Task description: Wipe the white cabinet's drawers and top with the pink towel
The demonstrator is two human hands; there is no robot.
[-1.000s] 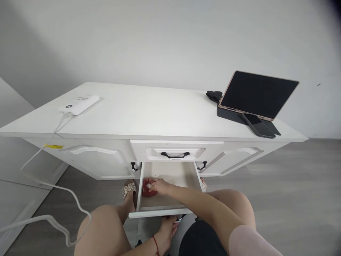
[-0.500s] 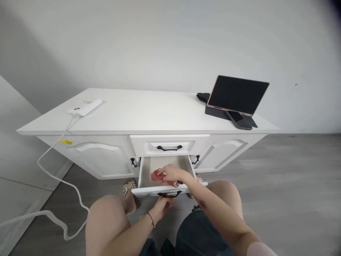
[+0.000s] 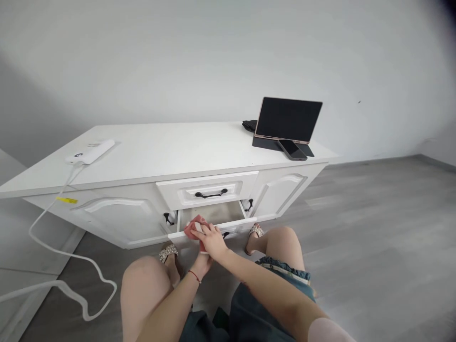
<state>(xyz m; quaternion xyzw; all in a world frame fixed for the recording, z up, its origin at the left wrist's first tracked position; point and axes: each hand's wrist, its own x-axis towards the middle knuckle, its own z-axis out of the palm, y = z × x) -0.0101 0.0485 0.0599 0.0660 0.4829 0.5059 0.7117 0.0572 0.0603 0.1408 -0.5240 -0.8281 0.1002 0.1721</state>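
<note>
My right hand (image 3: 213,241) is closed on a pinkish-red cloth (image 3: 196,226) with pale patches. It holds the cloth at the top edge of the lower drawer's white front (image 3: 235,228), left of the middle. My left hand (image 3: 201,264) is just below, close against the cloth's lower end and the right hand. Its fingers are hidden, so what they grip does not show. The lower drawer stands partly pulled out, and its pale bottom (image 3: 213,212) shows behind the front. The drawer's black handle (image 3: 225,234) is partly covered by my right hand.
Above is a shut upper drawer with a black handle (image 3: 211,194). On the white cabinet top (image 3: 171,147) are a tablet (image 3: 288,118) on a stand, a phone (image 3: 292,149), a black item (image 3: 249,125) and a white device (image 3: 91,152) whose cable (image 3: 71,254) hangs down left. My knees flank the drawer.
The cloth and my right hand have come from inside the drawer to its front edge. My left hand has moved left and up to them. The drawer looks less far out, and the view has shifted right.
</note>
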